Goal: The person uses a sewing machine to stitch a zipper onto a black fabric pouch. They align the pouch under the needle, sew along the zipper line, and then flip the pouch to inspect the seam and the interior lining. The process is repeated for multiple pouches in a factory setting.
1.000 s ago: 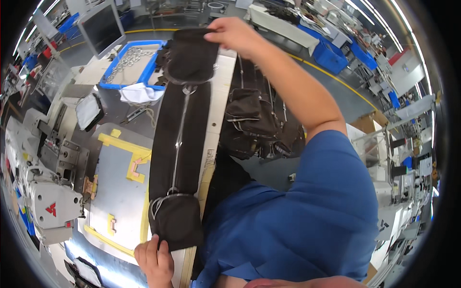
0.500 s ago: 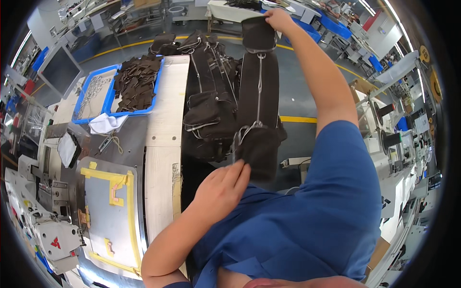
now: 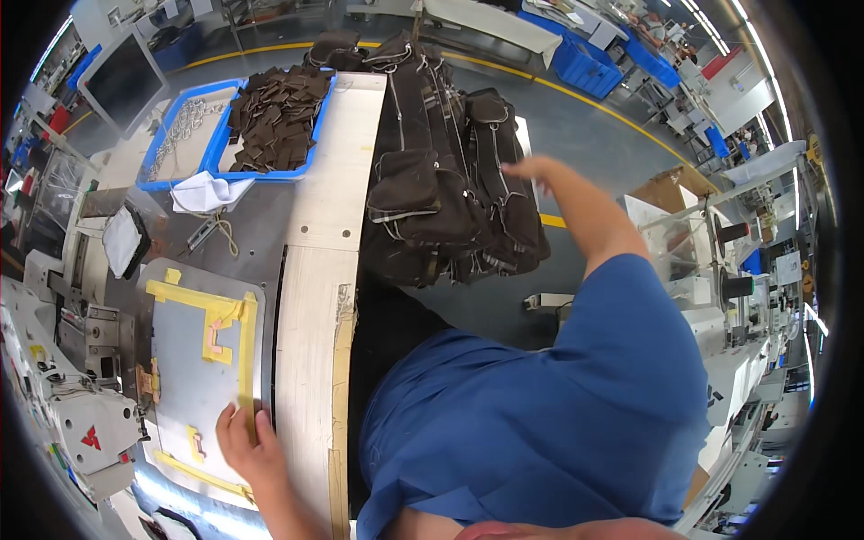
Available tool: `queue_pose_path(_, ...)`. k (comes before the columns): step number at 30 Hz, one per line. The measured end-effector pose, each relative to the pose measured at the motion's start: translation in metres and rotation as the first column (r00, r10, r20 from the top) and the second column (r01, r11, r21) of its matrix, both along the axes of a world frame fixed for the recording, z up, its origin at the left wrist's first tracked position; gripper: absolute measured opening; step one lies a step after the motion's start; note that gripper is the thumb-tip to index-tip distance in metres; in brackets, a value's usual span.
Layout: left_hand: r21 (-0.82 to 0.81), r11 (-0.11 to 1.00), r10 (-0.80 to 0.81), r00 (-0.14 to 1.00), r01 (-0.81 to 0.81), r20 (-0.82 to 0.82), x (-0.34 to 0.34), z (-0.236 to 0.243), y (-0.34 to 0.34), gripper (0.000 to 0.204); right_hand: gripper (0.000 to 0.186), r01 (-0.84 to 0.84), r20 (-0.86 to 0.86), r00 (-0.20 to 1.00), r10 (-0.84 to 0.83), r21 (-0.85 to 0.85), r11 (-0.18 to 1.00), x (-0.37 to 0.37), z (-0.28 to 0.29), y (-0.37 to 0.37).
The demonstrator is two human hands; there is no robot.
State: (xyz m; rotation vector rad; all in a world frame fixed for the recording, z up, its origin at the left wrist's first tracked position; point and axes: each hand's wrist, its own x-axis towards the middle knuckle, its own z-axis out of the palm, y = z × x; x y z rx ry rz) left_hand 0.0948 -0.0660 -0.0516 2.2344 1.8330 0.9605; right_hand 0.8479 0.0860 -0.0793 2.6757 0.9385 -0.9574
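My left hand [image 3: 250, 443] has its fingers apart at the right edge of a flat metal plate [image 3: 184, 333], which is edged with yellow tape and fitted with small copper-coloured pieces. Nothing is in that hand. My right hand [image 3: 533, 171] is stretched out, slightly blurred, beside a heap of black fabric pieces with grey piping [image 3: 423, 202]. Its fingers look extended and empty. A long black fabric piece with piping [image 3: 497, 148] lies along the right side of the heap, close to my right fingertips.
A sewing machine head [image 3: 94, 436] stands left of the plate. Blue trays [image 3: 211, 180] hold brown patches and metal hardware, with a white cloth [image 3: 205, 193] at their front. A pale wooden board [image 3: 310, 297] edges the table. Thread spools [image 3: 736, 287] stand at the right.
Both hands have let go of the long black piece, which now lies on the heap. My left hand has moved down and left to the plate; my right hand has come nearer.
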Motion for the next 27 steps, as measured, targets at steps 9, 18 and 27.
queue_pose_path(9,-0.161,0.987,0.016,0.986,0.011,0.166,0.003,0.01,-0.005,0.028,0.08,-0.184,0.051,0.982,0.18,0.096,0.978,-0.072,-0.034,-0.042)
queue_pose_path(18,-0.15,0.988,-0.024,0.996,0.037,0.089,0.009,0.017,-0.002,0.032,0.07,-0.55,0.361,0.801,0.477,0.128,0.826,-0.095,-0.126,-0.105)
queue_pose_path(27,-0.138,0.99,-0.006,0.999,0.013,0.049,0.007,0.013,-0.003,0.033,0.098,-0.594,0.373,0.721,0.584,-0.103,0.798,-0.151,-0.097,-0.115)
